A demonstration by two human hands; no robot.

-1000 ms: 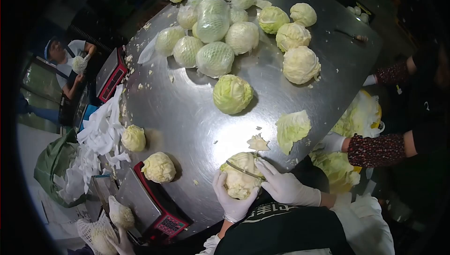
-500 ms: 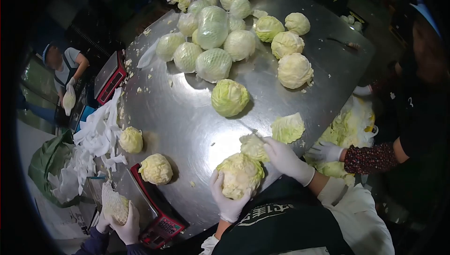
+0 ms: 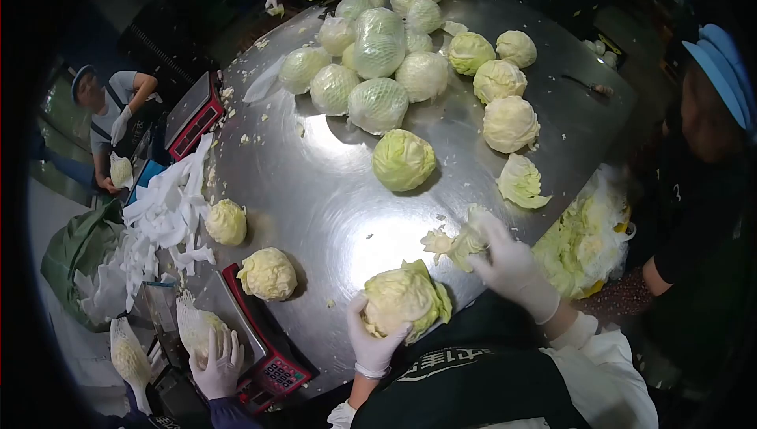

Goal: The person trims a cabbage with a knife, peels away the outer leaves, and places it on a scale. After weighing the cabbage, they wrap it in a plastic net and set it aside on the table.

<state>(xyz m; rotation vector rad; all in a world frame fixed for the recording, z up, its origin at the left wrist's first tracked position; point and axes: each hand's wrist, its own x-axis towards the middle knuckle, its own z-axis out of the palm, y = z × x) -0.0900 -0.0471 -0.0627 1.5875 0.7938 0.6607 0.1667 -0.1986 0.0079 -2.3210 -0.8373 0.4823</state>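
Note:
My left hand (image 3: pixel 374 342), in a white glove, is closed around the side of a trimmed cabbage (image 3: pixel 397 300) at the table's near edge. Loose green outer leaves stick out on the cabbage's right side. To the right, my gloved right hand (image 3: pixel 509 262) grips a torn cabbage leaf (image 3: pixel 467 246) just above the metal table (image 3: pixel 315 192). A thin streak by these fingers may be a blade; I cannot make it out. Beyond my hands sits a whole green cabbage (image 3: pixel 404 160), and a loose leaf (image 3: pixel 522 181) lies to its right.
Wrapped cabbages (image 3: pixel 378 106) cluster at the back, with bare ones (image 3: pixel 511 124) to their right. A knife (image 3: pixel 590 84) lies far right. Red scales (image 3: pixel 272 366) and white netting (image 3: pixel 169 216) line the left. A leaf-filled bin (image 3: pixel 582 232) stands right. Co-workers surround the table.
My right hand has drawn a leaf away from the cabbage, to the right. The loose leaf on the table has shifted and turned. The right co-worker's hand has left the leaf bin.

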